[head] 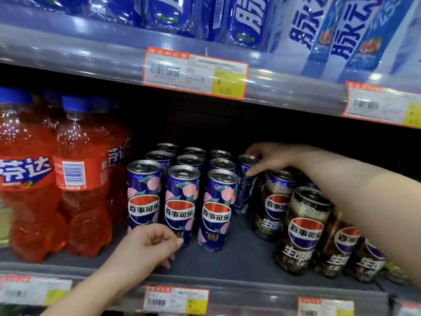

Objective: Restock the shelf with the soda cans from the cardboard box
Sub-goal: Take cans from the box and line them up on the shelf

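Note:
Several tall blue peach-pattern soda cans (218, 208) stand in three rows on the grey shelf (239, 263). My right hand (271, 159) reaches in from the right and grips the top of a fourth-row blue can (245, 185), which stands behind the front row, next to the dark cans. My left hand (151, 246) hovers at the shelf's front edge before the two left front cans, fingers loosely curled and holding nothing. The cardboard box is out of view.
Large orange soda bottles (77, 179) fill the shelf's left side. Dark brown cola cans (305, 229) stand at the right under my right forearm. Blue bottles (250, 19) crowd the upper shelf. Price tags (196, 73) line the shelf edges.

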The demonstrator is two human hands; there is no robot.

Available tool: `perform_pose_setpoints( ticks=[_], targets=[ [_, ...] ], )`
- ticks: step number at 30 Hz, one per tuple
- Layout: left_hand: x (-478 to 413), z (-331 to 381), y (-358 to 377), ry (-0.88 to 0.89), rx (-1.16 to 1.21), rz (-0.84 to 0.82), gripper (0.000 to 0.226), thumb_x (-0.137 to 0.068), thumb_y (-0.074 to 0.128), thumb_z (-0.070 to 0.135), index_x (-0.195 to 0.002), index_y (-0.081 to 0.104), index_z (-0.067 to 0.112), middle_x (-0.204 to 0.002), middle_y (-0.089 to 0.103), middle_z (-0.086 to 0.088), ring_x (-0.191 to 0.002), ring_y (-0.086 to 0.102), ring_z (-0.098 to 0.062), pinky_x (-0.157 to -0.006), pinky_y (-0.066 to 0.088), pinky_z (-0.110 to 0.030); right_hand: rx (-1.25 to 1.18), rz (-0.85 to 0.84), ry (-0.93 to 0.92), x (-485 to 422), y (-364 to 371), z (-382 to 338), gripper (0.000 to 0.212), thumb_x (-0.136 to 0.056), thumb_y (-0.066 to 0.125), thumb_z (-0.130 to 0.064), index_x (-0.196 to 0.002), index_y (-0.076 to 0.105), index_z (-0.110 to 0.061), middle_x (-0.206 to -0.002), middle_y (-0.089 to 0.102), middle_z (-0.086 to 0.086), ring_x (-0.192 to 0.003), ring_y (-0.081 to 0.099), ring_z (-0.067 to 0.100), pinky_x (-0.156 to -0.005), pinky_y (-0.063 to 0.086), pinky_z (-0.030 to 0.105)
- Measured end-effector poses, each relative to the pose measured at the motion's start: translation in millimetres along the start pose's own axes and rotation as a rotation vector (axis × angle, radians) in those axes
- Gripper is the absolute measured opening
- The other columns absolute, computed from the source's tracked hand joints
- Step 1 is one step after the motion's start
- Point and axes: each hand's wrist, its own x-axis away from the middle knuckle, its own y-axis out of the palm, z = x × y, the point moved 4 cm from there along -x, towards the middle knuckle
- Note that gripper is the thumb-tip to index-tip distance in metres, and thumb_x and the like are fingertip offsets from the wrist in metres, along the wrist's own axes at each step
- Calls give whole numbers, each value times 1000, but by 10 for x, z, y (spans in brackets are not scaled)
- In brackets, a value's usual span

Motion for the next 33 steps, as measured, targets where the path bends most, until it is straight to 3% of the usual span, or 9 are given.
perform_pose_setpoints(
  ticks=[4, 8, 13, 19, 25, 30, 33],
  targets=[
    [-15, -20, -6, -18, 7, -2, 15, -81, 69, 10, -72, 67, -2, -55, 64, -6, -53, 57, -16, -58, 48, -26, -81, -52, 5, -64, 7, 48, 59, -78, 72, -21, -131, 47, -13, -131, 55, 7, -104, 52, 16, -83, 41, 23],
    [-21, -15, -4, -21, -8, -9, 13, -80, 69, 10, -75, 68, -2, -57, 65, -6, -54, 58, -16, -60, 49, -28, -69, -120, 2, -114, 38, 74, 84, -76, 74, -16, -145, 27, -18, -144, 43, 6, -125, 47, 21, -91, 40, 25],
    [-24, -12, -8, -12, -36, -22, 14, -79, 70, 13, -74, 68, 0, -58, 66, -6, -55, 60, -16, -62, 51, -30, -131, -58, -20, -232, 81, 119, 68, -76, 74, -17, -135, 42, -15, -129, 56, 8, -101, 53, 14, -86, 44, 25],
    [-24, -20, -12, -16, -33, -40, 13, -79, 70, 14, -75, 69, 2, -59, 66, -5, -55, 60, -14, -62, 51, -28, -31, -95, -13, -260, 68, 140, 90, -71, 78, -26, -145, 26, -22, -147, 38, 5, -130, 42, 23, -102, 40, 31],
    [-20, -17, -16, -13, -42, -51, 13, -80, 70, 15, -76, 69, 2, -60, 66, -5, -58, 60, -15, -65, 52, -32, -30, -24, 23, -319, 79, 153, 76, -73, 76, -32, -137, 39, -13, -135, 51, 9, -116, 54, 25, -93, 47, 32],
    [-19, -17, -20, -5, -48, -40, 15, -79, 71, 15, -73, 69, 2, -58, 66, -5, -53, 60, -14, -63, 50, -29, 23, -66, 29, -348, 83, 111, 91, -70, 77, -35, -145, 26, -21, -150, 33, 5, -133, 38, 25, -106, 38, 36],
    [-18, -17, -17, -6, -46, -39, 14, -79, 71, 15, -73, 69, 2, -58, 66, -6, -54, 60, -14, -62, 52, -29, -2, -81, 21, -369, 90, 109, 91, -71, 77, -29, -145, 26, -20, -149, 36, 7, -130, 42, 26, -104, 42, 38]
  ],
)
